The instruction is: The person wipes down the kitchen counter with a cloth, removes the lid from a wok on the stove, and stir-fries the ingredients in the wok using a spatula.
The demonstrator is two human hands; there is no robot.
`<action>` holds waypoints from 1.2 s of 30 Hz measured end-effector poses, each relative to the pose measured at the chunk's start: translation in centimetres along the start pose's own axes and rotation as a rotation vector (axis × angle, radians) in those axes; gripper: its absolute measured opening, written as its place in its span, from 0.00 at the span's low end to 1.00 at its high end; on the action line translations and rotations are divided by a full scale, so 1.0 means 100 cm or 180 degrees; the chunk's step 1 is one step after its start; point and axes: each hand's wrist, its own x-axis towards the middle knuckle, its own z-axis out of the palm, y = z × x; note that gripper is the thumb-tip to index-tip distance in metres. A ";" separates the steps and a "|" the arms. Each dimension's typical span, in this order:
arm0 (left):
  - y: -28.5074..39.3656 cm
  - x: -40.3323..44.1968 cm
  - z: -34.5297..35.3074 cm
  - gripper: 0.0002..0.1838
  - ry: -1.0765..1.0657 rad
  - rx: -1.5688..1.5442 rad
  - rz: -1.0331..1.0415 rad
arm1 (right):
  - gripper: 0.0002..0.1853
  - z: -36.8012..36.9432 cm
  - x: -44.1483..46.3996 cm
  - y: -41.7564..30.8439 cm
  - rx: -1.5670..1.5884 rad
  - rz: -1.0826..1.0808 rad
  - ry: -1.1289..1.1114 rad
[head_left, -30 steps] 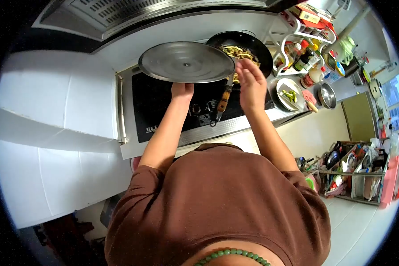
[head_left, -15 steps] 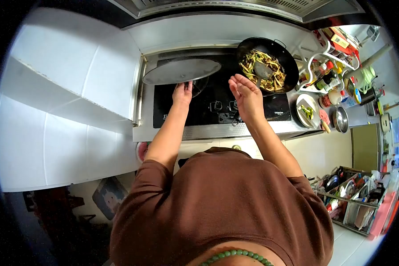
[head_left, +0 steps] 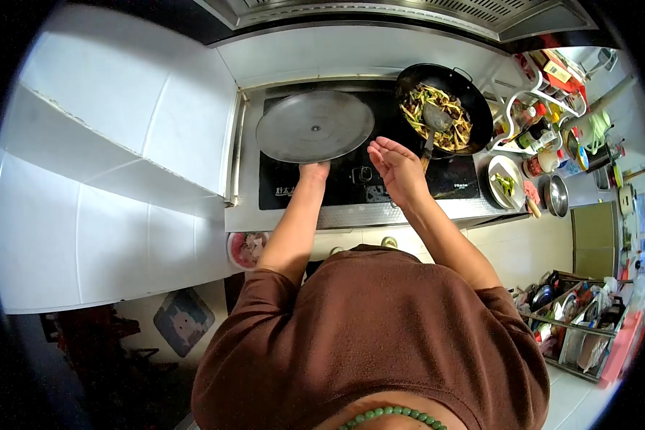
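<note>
My left hand (head_left: pixel 314 171) is at the near rim of a round grey metal lid (head_left: pixel 315 140), its fingers hidden beneath it. The lid's broad face, with a small dark fitting at the centre, turns up towards me over the left side of the black stove (head_left: pixel 287 179). To the right, my right hand (head_left: pixel 400 170) hovers above the stove, fingers stretched and slightly cupped, with nothing in it. Just beyond it stands a black wok (head_left: pixel 481 107) of sliced vegetables (head_left: pixel 455 132). A spatula (head_left: pixel 437 117) rests in the food, its handle pointing back towards my right hand.
Right of the stove are a plate (head_left: pixel 496 188) with green pieces, a metal bowl (head_left: pixel 556 195) and a white rack (head_left: pixel 512 118) with bottles. A range hood (head_left: pixel 408 14) hangs overhead. At lower left is a red-rimmed bowl (head_left: pixel 232 251); an open drawer (head_left: pixel 570 326) sits lower right.
The lid has tilted so that its broad face shows more, and my left fingers have gone out of sight under it. My right hand has barely moved and stays open.
</note>
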 end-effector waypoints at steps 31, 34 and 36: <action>-0.062 -0.094 0.065 0.17 -0.0042 0.1163 -0.1472 | 0.14 -0.022 -0.023 0.002 0.0460 0.0234 -0.0011; -0.083 -0.116 0.089 0.13 -0.0465 0.1593 -0.1494 | 0.13 -0.037 -0.039 -0.022 0.0662 -0.0018 0.0210; -0.093 -0.127 0.097 0.14 -0.0612 0.1940 -0.1638 | 0.14 -0.053 -0.047 -0.029 0.0691 -0.0273 0.0391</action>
